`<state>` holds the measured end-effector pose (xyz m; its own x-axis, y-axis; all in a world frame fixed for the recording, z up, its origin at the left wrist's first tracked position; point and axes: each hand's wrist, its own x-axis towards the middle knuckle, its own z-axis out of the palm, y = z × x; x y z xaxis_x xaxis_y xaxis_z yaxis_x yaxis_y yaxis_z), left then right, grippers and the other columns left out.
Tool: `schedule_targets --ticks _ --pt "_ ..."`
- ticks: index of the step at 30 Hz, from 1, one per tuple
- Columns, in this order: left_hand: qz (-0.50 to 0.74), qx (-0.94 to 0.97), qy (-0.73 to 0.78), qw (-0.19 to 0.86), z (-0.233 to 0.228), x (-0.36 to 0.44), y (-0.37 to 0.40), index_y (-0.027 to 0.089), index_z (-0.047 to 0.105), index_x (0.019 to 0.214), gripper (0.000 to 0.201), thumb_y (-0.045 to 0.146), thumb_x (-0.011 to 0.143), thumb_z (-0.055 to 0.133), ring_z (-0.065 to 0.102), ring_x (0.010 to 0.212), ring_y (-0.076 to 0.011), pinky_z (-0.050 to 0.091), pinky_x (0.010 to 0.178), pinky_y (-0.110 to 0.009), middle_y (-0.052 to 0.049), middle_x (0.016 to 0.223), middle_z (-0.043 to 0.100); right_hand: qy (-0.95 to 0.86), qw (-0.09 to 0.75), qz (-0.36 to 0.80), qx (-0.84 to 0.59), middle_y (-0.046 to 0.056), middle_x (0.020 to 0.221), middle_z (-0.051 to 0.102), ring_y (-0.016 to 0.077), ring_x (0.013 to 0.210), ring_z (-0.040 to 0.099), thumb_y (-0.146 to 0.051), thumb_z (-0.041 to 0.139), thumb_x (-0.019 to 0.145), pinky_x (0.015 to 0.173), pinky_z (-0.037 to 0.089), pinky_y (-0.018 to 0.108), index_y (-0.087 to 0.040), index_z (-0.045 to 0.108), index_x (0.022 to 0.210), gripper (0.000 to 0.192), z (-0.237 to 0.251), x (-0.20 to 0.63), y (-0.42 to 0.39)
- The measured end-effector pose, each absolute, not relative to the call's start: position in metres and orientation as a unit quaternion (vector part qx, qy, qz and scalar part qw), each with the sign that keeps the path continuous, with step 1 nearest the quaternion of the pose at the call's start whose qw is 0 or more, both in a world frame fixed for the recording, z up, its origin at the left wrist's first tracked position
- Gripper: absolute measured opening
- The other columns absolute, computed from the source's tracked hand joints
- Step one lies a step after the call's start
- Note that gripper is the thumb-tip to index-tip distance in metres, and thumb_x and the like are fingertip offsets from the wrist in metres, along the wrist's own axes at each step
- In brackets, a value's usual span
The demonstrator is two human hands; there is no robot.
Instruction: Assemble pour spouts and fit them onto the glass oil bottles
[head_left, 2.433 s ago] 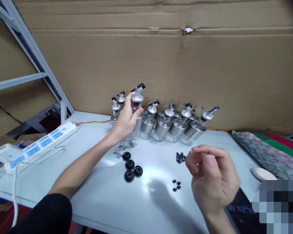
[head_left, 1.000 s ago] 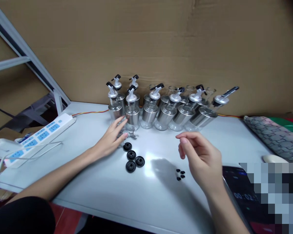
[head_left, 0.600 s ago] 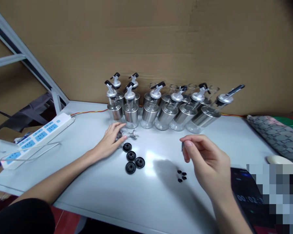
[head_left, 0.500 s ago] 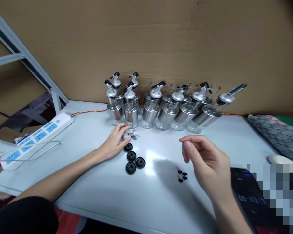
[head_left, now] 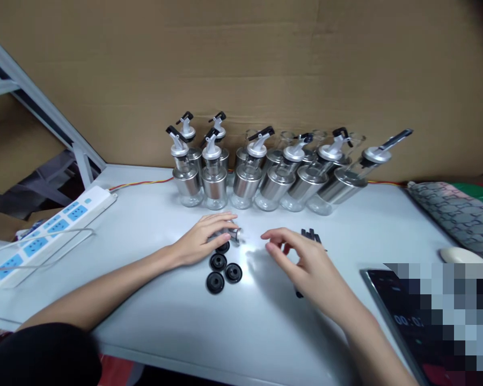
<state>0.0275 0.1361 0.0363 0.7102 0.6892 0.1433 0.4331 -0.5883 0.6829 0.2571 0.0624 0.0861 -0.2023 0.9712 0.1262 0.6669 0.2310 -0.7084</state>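
At the centre of the frame my left hand (head_left: 199,244) lies on the white table (head_left: 153,311), its fingers closed around a small silver metal spout (head_left: 230,234) that rests just above the black discs (head_left: 221,271). I count four of those discs, round and ribbed like rubber seals, one partly under my fingers. My right hand (head_left: 306,265) hovers right of centre, fingers loosely apart and holding nothing. Behind it lie a few short black sticks (head_left: 310,235); a small black bit peeks out below the palm.

Along the cardboard wall (head_left: 265,64) stand the bottles (head_left: 265,177), glass with shiny steel sleeves; about nine have silver pourers with black levers. At left lies one white power strip (head_left: 52,233) with blue sockets. At lower right a dark screen (head_left: 402,316) shows "00:".
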Motion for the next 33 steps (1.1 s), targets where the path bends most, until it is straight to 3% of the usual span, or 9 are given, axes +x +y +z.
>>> schedule_targets --ticks 4,7,9,13,15,18,23,27,33 --pt "0.221 0.857 0.319 0.338 0.035 0.026 0.135 0.024 0.048 0.128 0.038 0.042 0.097 0.037 0.035 0.138 -0.0227 0.03 0.112 -0.046 -0.008 0.147 0.04 -0.791 0.204 0.237 -0.525 0.011 0.123 0.051 0.0228 0.116 0.053 -0.024 0.042 0.093 0.096 0.045 0.041 -0.022 0.06 0.106 0.023 0.074 0.248 0.062" --pt "0.248 0.848 0.319 0.343 0.033 0.027 0.133 0.024 0.042 0.133 0.039 0.04 0.097 0.037 0.035 0.137 -0.022 0.031 0.112 -0.045 -0.009 0.148 0.038 -0.802 0.163 0.242 -0.521 0.013 0.133 0.043 0.0244 0.125 0.045 -0.025 0.037 0.095 0.101 0.042 0.043 -0.021 0.058 0.109 0.026 0.068 0.243 0.062" --pt "0.29 0.841 0.323 0.324 0.032 0.027 0.132 0.023 0.044 0.129 0.035 0.036 0.096 0.039 0.041 0.133 -0.0218 0.034 0.11 -0.045 -0.01 0.143 0.044 -0.803 0.154 0.24 -0.524 0.015 0.134 0.042 0.0246 0.127 0.044 -0.024 0.036 0.095 0.102 0.042 0.044 -0.019 0.057 0.112 0.028 0.067 0.242 0.063" --pt "0.371 0.809 0.36 0.279 0.031 0.027 0.131 0.019 0.057 0.11 0.022 0.025 0.095 0.042 0.058 0.108 -0.0195 0.045 0.094 -0.038 -0.009 0.113 0.063 -0.809 0.161 0.215 -0.524 0.015 0.14 0.038 0.0271 0.133 0.035 -0.023 0.037 0.095 0.105 0.038 0.047 -0.018 0.056 0.117 0.03 0.064 0.24 0.066" --pt "0.359 0.81 0.369 0.28 0.032 0.027 0.131 0.018 0.059 0.103 0.02 0.021 0.094 0.041 0.06 0.098 -0.0179 0.047 0.087 -0.035 -0.007 0.102 0.066 -0.813 0.16 0.217 -0.517 0.015 0.137 0.043 0.0271 0.131 0.037 -0.021 0.037 0.095 0.104 0.038 0.047 -0.016 0.057 0.118 0.031 0.062 0.239 0.068" --pt "0.351 0.832 0.34 0.261 0.034 0.027 0.131 0.017 0.059 0.099 0.019 0.017 0.094 0.042 0.058 0.099 -0.0174 0.044 0.088 -0.035 -0.006 0.1 0.065 -0.811 0.165 0.233 -0.511 0.013 0.123 0.055 0.0256 0.118 0.048 -0.019 0.038 0.095 0.098 0.043 0.047 -0.015 0.059 0.117 0.031 0.061 0.238 0.069" --pt "0.353 0.858 0.35 0.131 0.042 0.031 0.122 0.017 0.06 0.091 0.013 0.025 0.091 0.051 0.054 0.084 -0.0171 0.036 0.077 -0.034 -0.003 0.085 0.065 -0.794 0.205 0.243 -0.517 0.009 0.109 0.063 0.0238 0.106 0.055 -0.019 0.042 0.094 0.091 0.045 0.045 -0.017 0.063 0.108 0.025 0.065 0.242 0.067" --pt "0.28 0.884 0.373 0.035 0.055 0.043 0.115 0.017 0.061 0.081 0.021 0.037 0.085 0.061 0.051 0.08 -0.0187 0.029 0.072 -0.034 -0.002 0.08 0.065 -0.788 0.218 0.26 -0.514 0.007 0.107 0.066 0.0227 0.105 0.056 -0.018 0.044 0.093 0.091 0.045 0.044 -0.019 0.064 0.105 0.023 0.069 0.242 0.065" --pt "0.156 0.906 0.394 -0.015 0.069 0.062 0.117 0.015 0.06 0.073 0.018 0.028 0.086 0.058 0.05 0.079 -0.0195 0.025 0.069 -0.034 -0.002 0.074 0.064 -0.777 0.224 0.265 -0.525 0.004 0.104 0.069 0.0214 0.102 0.058 -0.02 0.046 0.092 0.09 0.044 0.042 -0.02 0.065 0.098 0.02 0.072 0.247 0.064"
